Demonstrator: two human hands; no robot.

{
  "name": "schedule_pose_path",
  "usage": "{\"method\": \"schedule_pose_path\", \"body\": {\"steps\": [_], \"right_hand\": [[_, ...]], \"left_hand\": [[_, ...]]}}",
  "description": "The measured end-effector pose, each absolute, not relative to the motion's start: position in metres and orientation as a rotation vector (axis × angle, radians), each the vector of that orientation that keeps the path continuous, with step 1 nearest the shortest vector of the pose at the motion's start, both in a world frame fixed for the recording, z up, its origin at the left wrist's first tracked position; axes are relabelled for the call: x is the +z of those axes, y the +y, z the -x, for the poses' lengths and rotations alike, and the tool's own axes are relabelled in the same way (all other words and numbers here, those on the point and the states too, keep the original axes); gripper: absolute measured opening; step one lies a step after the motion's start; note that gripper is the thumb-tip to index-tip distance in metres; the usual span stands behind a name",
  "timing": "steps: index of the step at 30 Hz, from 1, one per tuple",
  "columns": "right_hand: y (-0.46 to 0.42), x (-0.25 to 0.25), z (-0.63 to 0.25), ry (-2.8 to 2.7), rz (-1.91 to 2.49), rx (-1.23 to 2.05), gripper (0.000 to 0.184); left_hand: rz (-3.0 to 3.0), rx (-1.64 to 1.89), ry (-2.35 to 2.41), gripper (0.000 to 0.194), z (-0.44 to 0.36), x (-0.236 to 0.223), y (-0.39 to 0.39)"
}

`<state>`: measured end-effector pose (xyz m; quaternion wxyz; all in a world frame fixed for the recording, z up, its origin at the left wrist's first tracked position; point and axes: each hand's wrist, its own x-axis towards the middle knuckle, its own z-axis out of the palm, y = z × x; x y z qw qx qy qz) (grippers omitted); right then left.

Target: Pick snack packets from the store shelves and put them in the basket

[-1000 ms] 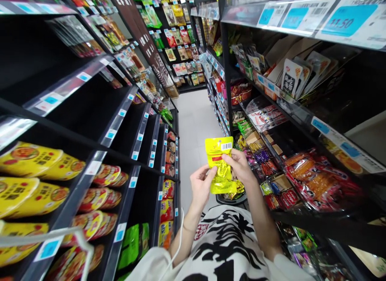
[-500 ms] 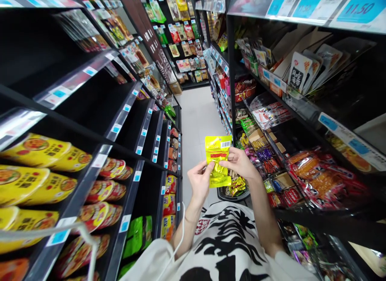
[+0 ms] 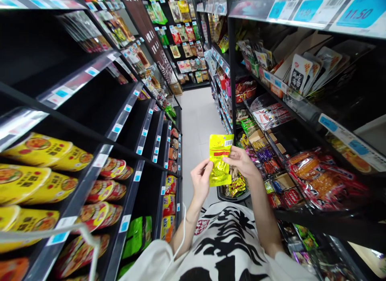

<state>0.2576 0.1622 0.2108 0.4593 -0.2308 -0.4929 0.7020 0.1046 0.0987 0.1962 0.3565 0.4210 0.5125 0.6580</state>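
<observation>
I hold a shiny yellow snack packet upright in front of me, its back with a barcode facing me. My left hand pinches its lower left edge. My right hand grips its right side with thumb and fingers. Just below the packet stands a dark basket on the floor with several yellow and brown packets inside.
Black shelves line a narrow aisle. On the left are yellow and red bags and empty shelf bays. Right shelves carry red and orange snack packs. The pale floor runs ahead to a far shelf wall.
The packet has shifted slightly right and tilted a little; both hands kept their hold. The view barely moved.
</observation>
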Motion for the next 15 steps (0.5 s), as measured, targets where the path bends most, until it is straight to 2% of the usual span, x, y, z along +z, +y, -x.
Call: {"method": "schedule_pose_path", "body": {"steps": [15], "right_hand": [[0.1580, 0.2108, -0.2668, -1.186, 0.606, 1.748, 0.046]], "left_hand": [[-1.155, 1.710, 1.348, 0.027, -0.1104, 0.2045, 0.0940]]}}
